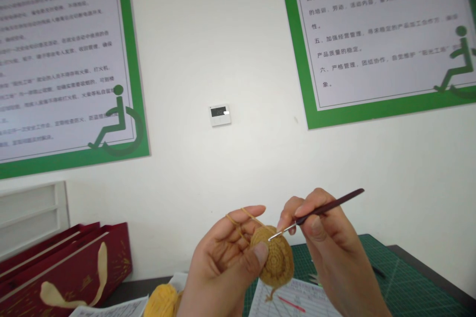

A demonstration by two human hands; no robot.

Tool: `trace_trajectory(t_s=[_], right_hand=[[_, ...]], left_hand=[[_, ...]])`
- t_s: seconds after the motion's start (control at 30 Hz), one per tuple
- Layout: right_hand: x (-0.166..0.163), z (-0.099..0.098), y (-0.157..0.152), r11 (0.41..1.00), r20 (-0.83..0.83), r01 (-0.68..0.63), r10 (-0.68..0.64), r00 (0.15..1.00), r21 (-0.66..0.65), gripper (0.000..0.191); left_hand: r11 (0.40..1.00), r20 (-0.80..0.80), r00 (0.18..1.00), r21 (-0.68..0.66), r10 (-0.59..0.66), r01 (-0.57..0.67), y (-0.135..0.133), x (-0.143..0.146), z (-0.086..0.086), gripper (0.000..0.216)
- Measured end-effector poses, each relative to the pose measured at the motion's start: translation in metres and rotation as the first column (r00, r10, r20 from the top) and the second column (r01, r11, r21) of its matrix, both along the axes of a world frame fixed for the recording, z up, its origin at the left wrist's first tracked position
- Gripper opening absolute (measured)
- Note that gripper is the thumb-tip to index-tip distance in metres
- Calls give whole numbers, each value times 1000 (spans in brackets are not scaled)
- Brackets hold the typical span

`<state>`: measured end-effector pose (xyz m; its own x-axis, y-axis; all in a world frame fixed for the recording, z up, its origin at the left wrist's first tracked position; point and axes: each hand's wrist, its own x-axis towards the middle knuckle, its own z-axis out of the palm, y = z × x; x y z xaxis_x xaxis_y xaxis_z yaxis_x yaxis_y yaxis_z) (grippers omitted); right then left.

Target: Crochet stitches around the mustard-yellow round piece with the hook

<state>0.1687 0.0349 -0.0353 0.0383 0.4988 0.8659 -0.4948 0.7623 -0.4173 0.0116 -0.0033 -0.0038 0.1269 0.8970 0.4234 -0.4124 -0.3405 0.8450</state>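
Crocheted disc [277, 263]: mustard, concentric stitches, raised above the green cutting mat [405, 277], pinched in the person's left hand [226, 257]. Right hand [330, 240] grips crochet hook [330, 206], tip at disc. Printed sheet [316, 302] below; white wall [208, 34], green-bordered posters [372, 54] behind.

1. Table [138, 286]: dark top, its far edge along the wall; a bare strip shows beside the right edge.
2. Cutting mat [399, 268]: green, gridded, laid flat toward the far right corner.
3. Printed sheet [316, 302]: overlapping the mat, toward the near edge; a slim red object [292, 303] lies across it.
4. Slim dark object [378, 271]: on the mat, toward the right edge.
5. Red bags [70, 277]: at the left end, near the far edge.
6. Yellow yarn [161, 301]: left of centre, just beside a paper [115, 308] near the near edge.
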Motion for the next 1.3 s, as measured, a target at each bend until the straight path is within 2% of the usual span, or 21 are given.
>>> trace_trajectory(t_s=[0.3, 0.63, 0.87, 1.03, 1.2, 1.3], right_hand=[[0, 6, -4, 992, 5, 72, -73, 997, 104, 11], [1, 11, -11, 934, -14, 238, -243, 970, 268, 9], [-2, 12, -12, 911, -30, 271, -275, 961, 310, 9], [-3, 10, -15, 910, -36, 294, -297, 954, 290, 10], [0, 9, -17, 876, -2, 362, -381, 924, 320, 12], [0, 8, -17, 834, -14, 405, -431, 902, 375, 13]], left_hand=[[1000, 2, 1000, 4, 25, -25, 0, -3, 0, 34], [999, 4, 999, 11, 41, -41, -1, -2, 0, 34], [998, 22, 998, 16, 62, -62, 0, -1, -1, 35], [997, 31, 996, 18, 80, -80, 0, 0, 0, 33], [997, 54, 995, 3, 79, -79, -2, 2, 2, 32], [999, 83, 995, -14, 47, -46, -3, 2, 2, 33]])
